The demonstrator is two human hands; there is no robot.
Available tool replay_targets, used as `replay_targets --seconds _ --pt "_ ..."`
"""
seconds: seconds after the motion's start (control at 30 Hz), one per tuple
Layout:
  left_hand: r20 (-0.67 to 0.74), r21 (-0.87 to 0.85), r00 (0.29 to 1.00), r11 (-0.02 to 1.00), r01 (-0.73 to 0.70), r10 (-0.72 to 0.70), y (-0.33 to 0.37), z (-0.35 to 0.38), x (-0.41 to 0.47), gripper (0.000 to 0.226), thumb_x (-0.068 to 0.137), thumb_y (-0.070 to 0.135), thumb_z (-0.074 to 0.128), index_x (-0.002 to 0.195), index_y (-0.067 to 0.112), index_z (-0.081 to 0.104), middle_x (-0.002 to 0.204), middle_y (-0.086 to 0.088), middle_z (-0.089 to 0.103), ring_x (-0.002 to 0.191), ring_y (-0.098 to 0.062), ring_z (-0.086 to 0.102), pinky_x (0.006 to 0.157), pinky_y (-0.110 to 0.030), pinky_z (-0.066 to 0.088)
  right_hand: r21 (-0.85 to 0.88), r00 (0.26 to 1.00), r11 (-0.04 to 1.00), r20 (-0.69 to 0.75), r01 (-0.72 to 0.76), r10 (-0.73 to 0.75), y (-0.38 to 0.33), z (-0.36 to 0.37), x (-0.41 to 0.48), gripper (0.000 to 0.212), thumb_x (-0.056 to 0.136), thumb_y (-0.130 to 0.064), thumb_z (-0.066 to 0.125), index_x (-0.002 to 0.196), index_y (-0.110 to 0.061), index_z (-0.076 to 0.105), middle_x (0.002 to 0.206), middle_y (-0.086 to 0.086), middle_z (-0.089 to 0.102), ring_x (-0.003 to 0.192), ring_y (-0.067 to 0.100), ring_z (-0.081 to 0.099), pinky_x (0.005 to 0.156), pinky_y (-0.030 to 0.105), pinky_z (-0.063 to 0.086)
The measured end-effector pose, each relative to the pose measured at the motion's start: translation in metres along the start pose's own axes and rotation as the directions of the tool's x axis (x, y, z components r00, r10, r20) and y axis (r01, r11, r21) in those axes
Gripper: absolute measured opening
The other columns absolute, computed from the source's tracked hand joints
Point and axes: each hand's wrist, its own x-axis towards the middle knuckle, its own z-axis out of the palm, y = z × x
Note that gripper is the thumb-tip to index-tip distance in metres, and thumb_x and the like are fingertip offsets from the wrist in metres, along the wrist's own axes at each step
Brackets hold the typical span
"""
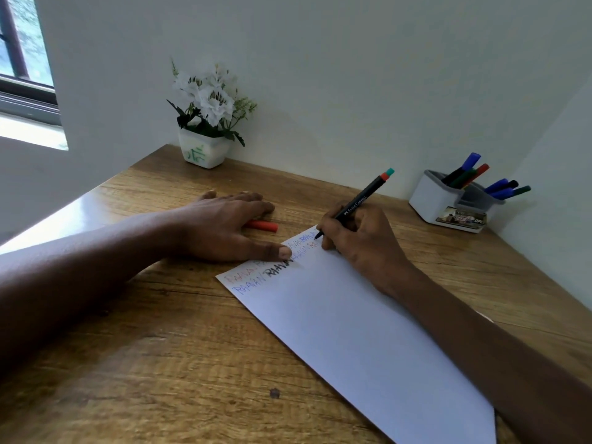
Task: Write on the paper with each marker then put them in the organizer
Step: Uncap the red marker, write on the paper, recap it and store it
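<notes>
White paper (352, 331), right hand (358, 238) gripping marker (355, 203) at far edge

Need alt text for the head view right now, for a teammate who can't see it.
The right hand writes with a black pen near the paper's top edge, while the left hand lies flat on the wooden desk, thumb on the sheet. A red cap lies by that hand; the organizer holds several markers.

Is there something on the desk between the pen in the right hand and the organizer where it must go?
Nothing visible. Only bare desk lies between the pen in the right hand and the organizer, which already holds other markers.
</notes>
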Motion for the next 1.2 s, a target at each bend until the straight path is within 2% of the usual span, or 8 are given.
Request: replay_targets --seconds 0.1,0.23,0.37,0.73,0.8,0.9,1.1,1.2 --pt "0.004 0.004 1.000 1.000 -0.001 0.001 0.0017 -0.0007 -0.0011 0.117 0.061 0.094 0.031 0.159 0.033 0.021 0.168 0.008 0.016 0.152 -0.016 0.021 0.125 -0.047 0.014 -0.016 0.999 1.000 -0.043 -0.003 0.003 -0.0003 -0.0007 0.0001 0.016 0.086 -0.019 0.065 0.070 -0.017 0.065 0.054 -0.004 0.064 0.050 0.005 0.056 0.057 0.029 0.047" --pt "0.010 0.009 1.000 1.000 0.004 -0.004 0.0034 -0.0010 -0.0011 0.114 0.062 0.091 0.033 0.159 0.032 0.021 0.168 0.008 0.015 0.152 -0.017 0.021 0.124 -0.046 0.014 -0.001 1.000 1.000 0.000 -0.008 0.008 -0.0022 -0.0004 -0.0010 0.013 0.087 -0.017 0.065 0.074 -0.015 0.067 0.058 -0.001 0.066 0.055 0.008 0.058 0.062 0.029 0.051" --pt "-0.002 0.008 1.000 1.000 -0.003 0.003 -0.0009 -0.0002 0.0006 0.121 0.057 0.098 0.029 0.159 0.033 0.022 0.168 0.008 0.016 0.152 -0.017 0.022 0.124 -0.049 0.016 0.009 0.998 1.000 -0.070 -0.009 0.010 -0.0014 0.0001 0.0005 0.013 0.087 -0.017 0.065 0.074 -0.017 0.067 0.059 -0.002 0.067 0.054 0.004 0.057 0.057 0.023 0.045" --pt "0.007 0.010 1.000 1.000 0.007 -0.007 -0.0002 0.0010 0.0013 0.119 0.058 0.097 0.030 0.159 0.034 0.021 0.168 0.008 0.014 0.152 -0.017 0.020 0.125 -0.049 0.014 -0.070 0.997 0.998 -0.081 0.001 -0.007 0.0000 0.0009 0.0005 0.015 0.086 -0.021 0.068 0.077 -0.010 0.070 0.064 -0.001 0.070 0.059 0.009 0.062 0.062 0.031 0.052" --pt "0.004 0.008 1.000 1.000 0.000 0.000 -0.0007 0.0012 0.0006 0.123 0.054 0.099 0.027 0.159 0.035 0.021 0.168 0.008 0.014 0.152 -0.016 0.020 0.125 -0.049 0.014 -0.070 0.997 0.998 -0.077 0.003 -0.008 0.0003 0.0008 -0.0005 0.015 0.087 -0.021 0.068 0.076 -0.012 0.071 0.064 0.000 0.073 0.058 0.006 0.064 0.061 0.029 0.053" --pt "0.003 0.007 1.000 1.000 0.001 -0.001 -0.0011 0.0009 0.0005 0.126 0.050 0.100 0.023 0.159 0.036 0.020 0.168 0.009 0.014 0.152 -0.015 0.019 0.125 -0.047 0.013 -0.056 0.994 0.998 -0.112 -0.003 -0.003 0.0000 0.0005 0.0001 0.015 0.086 -0.019 0.066 0.073 -0.011 0.069 0.059 -0.001 0.067 0.049 0.002 0.054 0.051 0.020 0.042" --pt "0.012 0.010 1.000 1.000 0.005 -0.005 -0.0013 0.0011 0.0009 0.121 0.057 0.099 0.027 0.159 0.035 0.019 0.169 0.008 0.012 0.153 -0.015 0.017 0.125 -0.047 0.011 -0.066 0.996 0.998 -0.090 -0.013 0.007 0.0006 0.0013 0.0006 0.014 0.086 -0.021 0.068 0.076 -0.012 0.071 0.064 0.001 0.072 0.058 0.007 0.063 0.061 0.032 0.053" --pt "0.007 0.005 1.000 1.000 0.002 -0.002 -0.0012 0.0010 0.0002 0.118 0.060 0.097 0.029 0.159 0.035 0.020 0.168 0.009 0.013 0.153 -0.015 0.018 0.125 -0.047 0.012 -0.084 0.992 0.996 -0.123 -0.016 0.006 0.0018 0.0009 0.0014 0.017 0.086 -0.023 0.067 0.077 -0.008 0.070 0.064 0.002 0.068 0.058 0.011 0.059 0.060 0.033 0.049"
